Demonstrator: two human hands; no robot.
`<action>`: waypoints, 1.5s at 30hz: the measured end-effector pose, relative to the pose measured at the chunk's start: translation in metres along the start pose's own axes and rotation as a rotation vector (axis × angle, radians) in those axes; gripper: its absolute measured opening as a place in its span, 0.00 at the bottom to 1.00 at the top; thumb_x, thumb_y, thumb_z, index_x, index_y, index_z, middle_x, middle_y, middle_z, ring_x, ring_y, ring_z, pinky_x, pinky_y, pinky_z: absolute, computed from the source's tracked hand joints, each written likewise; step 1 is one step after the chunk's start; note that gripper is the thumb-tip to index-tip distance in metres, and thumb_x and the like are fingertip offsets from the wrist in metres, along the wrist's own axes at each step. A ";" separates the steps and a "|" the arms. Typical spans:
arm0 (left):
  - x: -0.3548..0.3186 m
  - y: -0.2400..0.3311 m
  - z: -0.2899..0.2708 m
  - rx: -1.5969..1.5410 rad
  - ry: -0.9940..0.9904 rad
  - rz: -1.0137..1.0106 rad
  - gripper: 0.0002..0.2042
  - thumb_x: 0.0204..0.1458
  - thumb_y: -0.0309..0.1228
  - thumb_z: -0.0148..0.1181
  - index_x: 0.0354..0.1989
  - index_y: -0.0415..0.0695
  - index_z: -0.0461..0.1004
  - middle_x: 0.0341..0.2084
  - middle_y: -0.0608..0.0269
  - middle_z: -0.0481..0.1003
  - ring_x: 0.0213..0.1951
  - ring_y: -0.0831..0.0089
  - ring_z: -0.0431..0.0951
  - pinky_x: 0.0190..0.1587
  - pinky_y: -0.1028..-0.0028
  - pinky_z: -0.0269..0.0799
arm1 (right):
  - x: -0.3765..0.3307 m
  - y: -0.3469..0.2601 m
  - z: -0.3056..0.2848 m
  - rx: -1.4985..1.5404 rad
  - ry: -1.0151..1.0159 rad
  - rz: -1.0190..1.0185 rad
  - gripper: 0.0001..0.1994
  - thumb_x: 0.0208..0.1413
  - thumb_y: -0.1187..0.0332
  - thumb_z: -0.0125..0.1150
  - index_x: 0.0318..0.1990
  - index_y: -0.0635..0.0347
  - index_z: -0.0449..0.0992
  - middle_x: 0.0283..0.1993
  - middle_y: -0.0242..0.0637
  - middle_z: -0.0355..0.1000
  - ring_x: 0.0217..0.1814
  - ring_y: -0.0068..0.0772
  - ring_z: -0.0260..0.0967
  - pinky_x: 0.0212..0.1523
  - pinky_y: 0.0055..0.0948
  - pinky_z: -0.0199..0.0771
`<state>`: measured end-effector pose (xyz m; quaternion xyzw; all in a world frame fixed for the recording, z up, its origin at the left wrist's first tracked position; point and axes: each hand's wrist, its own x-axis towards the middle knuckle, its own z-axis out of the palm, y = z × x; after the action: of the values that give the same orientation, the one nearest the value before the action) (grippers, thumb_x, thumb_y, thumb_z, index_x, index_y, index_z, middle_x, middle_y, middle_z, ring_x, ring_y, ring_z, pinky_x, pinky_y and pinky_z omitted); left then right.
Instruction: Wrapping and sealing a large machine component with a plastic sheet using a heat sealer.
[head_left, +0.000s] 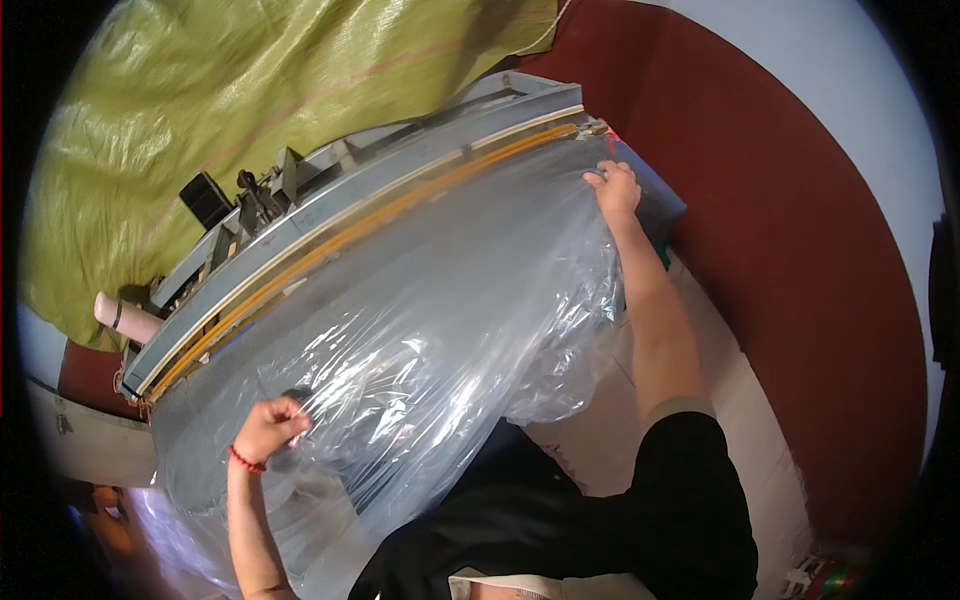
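A pink bottle (128, 318) sits at the left end of a metal frame (520, 119), a yellow-green tarp (250, 90) behind. My left hand (268, 428) pinches clear film (400, 385), already spread over the grey surface (195, 410) toward the frame; creases remain, and its near side hangs loose. My right hand (614, 190) pinches the film's far right, near a dark red wall (790, 250).

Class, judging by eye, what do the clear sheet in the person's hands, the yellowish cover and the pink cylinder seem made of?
Clear sheet: thin, glossy plastic film, given its see-through folds and sharp glints.
Yellowish cover: probably satiny woven plastic, judging by its creases and broad highlights.
Pink cylinder: smooth, evenly coloured; coated metal or hard plastic, I cannot tell.
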<state>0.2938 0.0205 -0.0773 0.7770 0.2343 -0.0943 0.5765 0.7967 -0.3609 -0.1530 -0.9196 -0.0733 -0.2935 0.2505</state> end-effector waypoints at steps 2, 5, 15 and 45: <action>-0.030 -0.014 -0.016 -0.012 -0.047 -0.138 0.03 0.45 0.23 0.58 0.24 0.39 0.71 0.18 0.68 0.71 0.20 0.83 0.69 0.24 0.83 0.65 | 0.002 0.004 -0.001 0.059 -0.089 -0.021 0.11 0.38 0.58 0.63 0.27 0.52 0.76 0.34 0.34 0.70 0.41 0.39 0.66 0.40 0.39 0.66; -0.072 -0.034 -0.040 0.051 0.041 -0.198 0.02 0.45 0.21 0.57 0.24 0.39 0.71 0.19 0.68 0.71 0.23 0.83 0.70 0.27 0.82 0.66 | 0.005 0.011 0.001 0.148 -0.189 0.037 0.09 0.41 0.59 0.60 0.30 0.50 0.77 0.36 0.34 0.71 0.41 0.39 0.68 0.42 0.36 0.66; -0.055 -0.064 -0.099 0.357 0.783 0.205 0.07 0.47 0.31 0.54 0.27 0.40 0.71 0.21 0.63 0.72 0.25 0.72 0.72 0.29 0.74 0.67 | 0.041 0.068 0.049 0.466 -0.276 -0.147 0.14 0.53 0.60 0.52 0.36 0.64 0.74 0.34 0.36 0.72 0.37 0.25 0.67 0.40 0.24 0.64; 0.058 -0.134 -0.182 -0.092 1.568 0.376 0.07 0.51 0.31 0.48 0.23 0.46 0.65 0.14 0.75 0.61 0.17 0.86 0.57 0.19 0.83 0.53 | 0.011 -0.107 0.099 0.646 0.011 -0.008 0.11 0.53 0.64 0.52 0.28 0.64 0.70 0.24 0.39 0.68 0.29 0.27 0.65 0.35 0.27 0.65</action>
<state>0.2591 0.2367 -0.1576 0.6189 0.4398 0.5865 0.2819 0.8252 -0.2187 -0.1718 -0.7908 -0.1651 -0.2609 0.5284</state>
